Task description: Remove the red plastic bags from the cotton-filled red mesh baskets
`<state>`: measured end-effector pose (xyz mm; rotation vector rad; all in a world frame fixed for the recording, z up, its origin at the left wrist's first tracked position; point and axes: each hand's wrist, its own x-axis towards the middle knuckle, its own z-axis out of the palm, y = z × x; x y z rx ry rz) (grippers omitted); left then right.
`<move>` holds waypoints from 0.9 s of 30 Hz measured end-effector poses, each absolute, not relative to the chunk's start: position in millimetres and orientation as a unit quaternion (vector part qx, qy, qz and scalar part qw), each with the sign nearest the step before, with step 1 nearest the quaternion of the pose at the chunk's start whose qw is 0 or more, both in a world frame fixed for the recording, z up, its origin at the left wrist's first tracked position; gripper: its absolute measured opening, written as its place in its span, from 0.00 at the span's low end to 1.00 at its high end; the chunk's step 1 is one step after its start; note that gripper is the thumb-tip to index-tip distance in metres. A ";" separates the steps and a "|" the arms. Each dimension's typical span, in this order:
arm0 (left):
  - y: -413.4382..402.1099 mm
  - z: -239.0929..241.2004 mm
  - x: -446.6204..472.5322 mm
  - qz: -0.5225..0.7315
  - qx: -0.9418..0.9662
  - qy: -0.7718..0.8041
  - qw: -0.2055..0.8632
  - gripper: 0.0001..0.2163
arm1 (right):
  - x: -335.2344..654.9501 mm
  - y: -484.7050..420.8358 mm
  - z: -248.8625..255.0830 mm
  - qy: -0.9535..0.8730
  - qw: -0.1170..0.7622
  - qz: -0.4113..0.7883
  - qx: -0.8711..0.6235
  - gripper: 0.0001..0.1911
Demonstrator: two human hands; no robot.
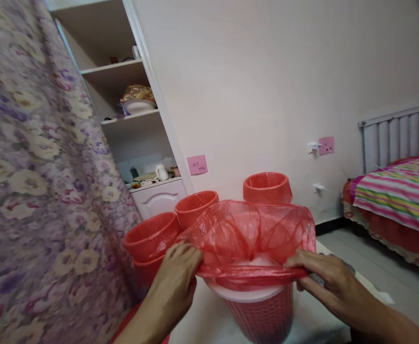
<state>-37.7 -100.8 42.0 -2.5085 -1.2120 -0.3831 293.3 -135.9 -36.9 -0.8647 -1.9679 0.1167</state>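
A red mesh waste basket (264, 319) stands in front of me with a thin red plastic bag (252, 234) puffed up over its mouth. My left hand (177, 277) pinches the bag's edge at the basket's left rim. My right hand (326, 277) grips the bag's edge at the right rim. The bag's hem is stretched between both hands across a white band at the top of the basket.
Three more red baskets (152, 236) (196, 205) (266, 187) stand behind on the white table (209, 320). A flowered curtain (33, 181) hangs at the left, a shelf unit (137, 119) behind it. A bed with a striped cover (402, 191) and a radiator (399, 136) are at the right.
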 end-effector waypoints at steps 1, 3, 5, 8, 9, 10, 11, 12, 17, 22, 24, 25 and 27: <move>-104.1 36.2 -37.8 -0.145 -0.895 -0.386 0.172 0.18 | 293.2 -135.5 -35.8 -0.808 0.477 0.034 -0.343 0.11; -111.8 24.4 -36.4 -0.156 -0.915 -0.328 0.178 0.30 | 293.1 -134.7 -35.9 -0.813 0.483 0.008 -0.326 0.15; -118.2 15.5 -31.7 -0.149 -0.921 -0.320 0.162 0.36 | 292.4 -133.6 -39.7 -0.817 0.478 -0.002 -0.322 0.15; -121.5 10.9 -19.5 -0.135 -0.917 -0.364 0.088 0.23 | 289.5 -130.6 -51.4 -0.824 0.452 0.004 -0.342 0.21; -121.1 11.1 -15.3 -0.126 -0.914 -0.382 0.055 0.16 | 288.0 -129.6 -55.4 -0.824 0.448 0.002 -0.347 0.26; -120.3 11.5 -12.0 -0.117 -0.909 -0.399 0.026 0.10 | 286.3 -128.7 -58.6 -0.824 0.446 0.001 -0.349 0.29; -119.1 11.7 -10.0 -0.110 -0.906 -0.410 0.007 0.06 | 284.3 -128.3 -60.7 -0.825 0.442 0.004 -0.351 0.28; -117.7 11.3 -9.4 -0.105 -0.904 -0.415 -0.002 0.07 | 282.2 -128.4 -61.2 -0.828 0.435 0.015 -0.354 0.25; -111.0 2.8 -23.5 -0.154 -0.917 -0.368 0.025 0.11 | 271.9 -134.5 -54.2 -0.827 0.403 0.072 -0.385 0.12; -116.8 -5.9 -33.2 -0.208 -0.936 -0.284 0.023 0.07 | 270.7 -136.1 -64.2 -0.834 0.436 0.056 -0.334 0.10; -120.5 -13.0 -34.0 -0.211 -0.935 -0.280 0.046 0.06 | 272.3 -136.5 -70.1 -0.835 0.446 0.050 -0.318 0.09; -121.6 -17.5 -34.5 -0.213 -0.935 -0.276 0.064 0.07 | 273.0 -136.9 -72.8 -0.837 0.449 0.044 -0.309 0.10; -121.7 -26.8 -36.1 -0.218 -0.933 -0.262 0.113 0.10 | 273.9 -137.5 -78.3 -0.843 0.448 0.028 -0.296 0.10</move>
